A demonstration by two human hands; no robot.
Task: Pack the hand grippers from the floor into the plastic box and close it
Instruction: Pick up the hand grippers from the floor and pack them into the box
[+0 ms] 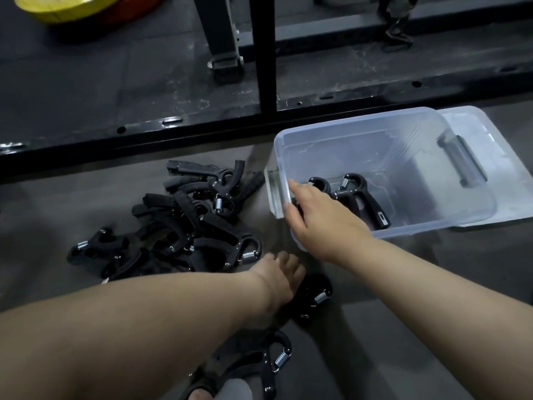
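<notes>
The hand grippers (184,226) lie tangled on the floor (432,284), just left of the plastic box (461,215); two are already inside. Hooked handles may drag neighbours up and drop them. They are black, with steel springs. The left hand (281,277) curls around a single gripper (315,295); the right hand (314,217) is open over the box rim.

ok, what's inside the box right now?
Two black grippers lie on the box floor. The right hand covers part of one; anything beneath the hand is hidden.
</notes>
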